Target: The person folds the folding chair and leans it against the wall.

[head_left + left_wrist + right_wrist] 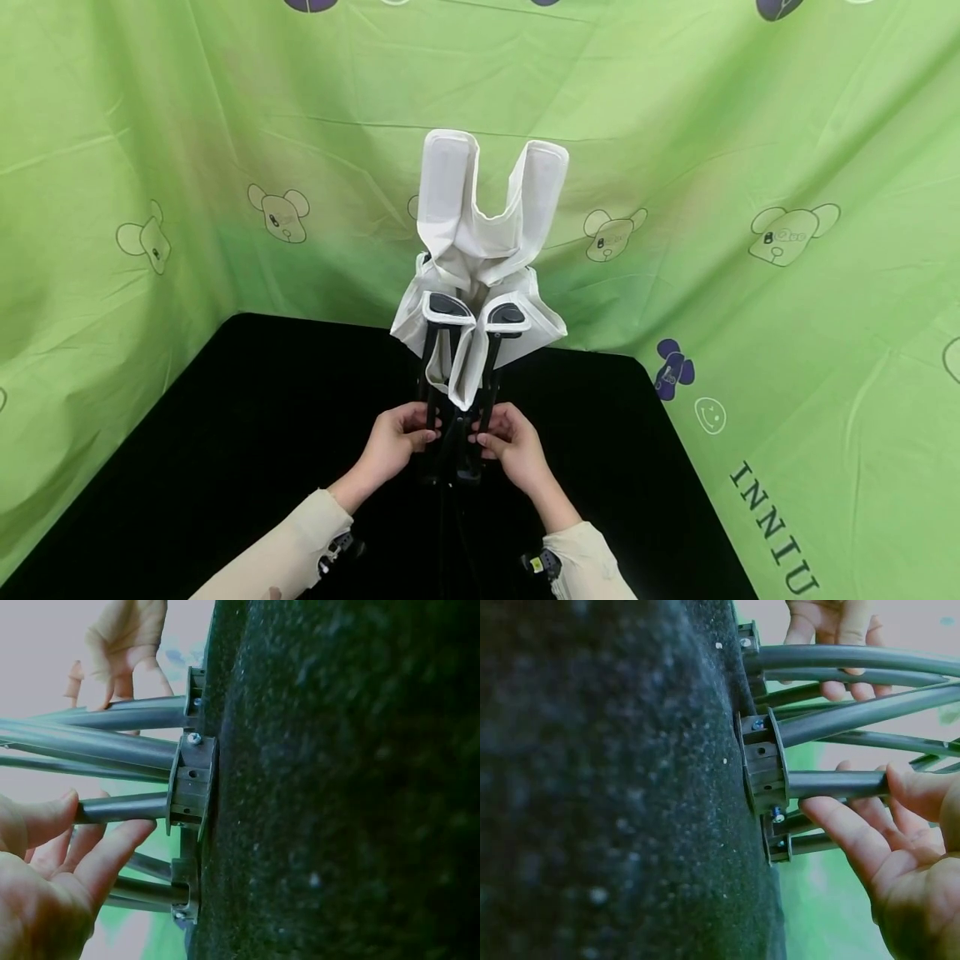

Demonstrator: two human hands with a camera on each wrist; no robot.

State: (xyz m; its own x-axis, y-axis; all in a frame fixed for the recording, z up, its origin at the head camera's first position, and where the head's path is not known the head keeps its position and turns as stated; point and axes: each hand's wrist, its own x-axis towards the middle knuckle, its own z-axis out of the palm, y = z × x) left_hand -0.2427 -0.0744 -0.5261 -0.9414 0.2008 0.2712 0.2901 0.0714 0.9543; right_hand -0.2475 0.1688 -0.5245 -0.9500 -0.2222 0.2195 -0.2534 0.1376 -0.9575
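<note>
A folding camping chair with white fabric (498, 237) and a black tube frame stands upright and bunched together on the black tabletop. My left hand (393, 437) pinches a leg tube at the frame's left side, low down. On the other side my right hand (517, 446) holds another leg tube between thumb and fingers. In the left wrist view, that hand's fingers are curled by a tube just above a black plastic foot joint (193, 780) with screws. A similar joint (763, 761) shows in the right wrist view, against the black cloth. The fabric's folds hide the upper frame.
The black-covered table (262, 417) spreads out on both sides of the chair. A green printed curtain (330, 167) hangs behind it and along both sides, close to the table's far edge.
</note>
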